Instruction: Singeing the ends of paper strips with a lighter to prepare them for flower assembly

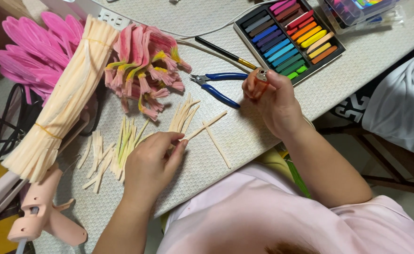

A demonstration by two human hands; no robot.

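My left hand [151, 162] rests on the table with its fingertips pinching a short cream strip [202, 127] among several cut cream strips [122, 143]. My right hand [275, 101] is raised a little to the right, closed around a small orange lighter [258, 80] with a metal top. Blue-handled cutting pliers [218, 84] lie just left of the right hand. A pile of pink, yellow-tipped petal pieces [143, 66] sits behind the strips.
A long tied bundle of cream strips [68, 99] lies at the left, over magenta petals [33, 51]. A pink glue gun [42, 211] rests at the near left. An open box of coloured pastel sticks [289, 35], a paintbrush [225, 54] and a white power strip [108, 16] lie at the back.
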